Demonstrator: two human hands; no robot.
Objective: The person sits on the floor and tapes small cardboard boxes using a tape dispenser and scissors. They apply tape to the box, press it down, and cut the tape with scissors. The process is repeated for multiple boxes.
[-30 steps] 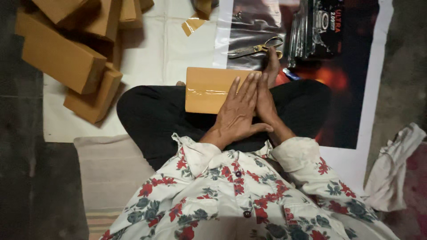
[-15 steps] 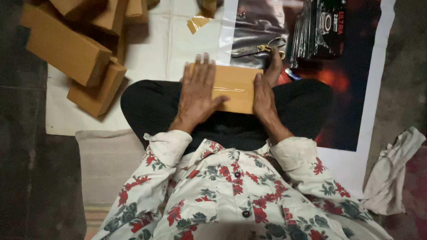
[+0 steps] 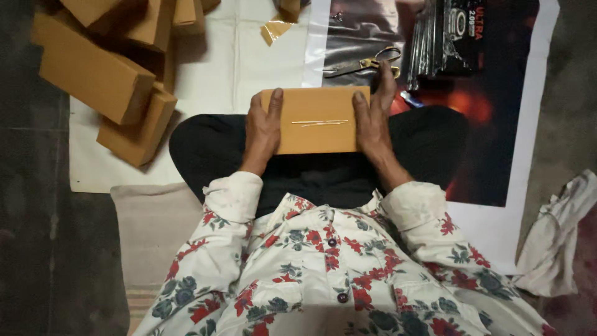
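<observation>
The flat brown box [image 3: 317,121] lay on the lap between both hands — left hand [image 3: 262,127] and right hand [image 3: 372,121] gripped its ends, fingers spread.

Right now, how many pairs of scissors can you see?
1. The scissors lie on the dark sheet just beyond the box in the lap; others may be hidden.
</observation>
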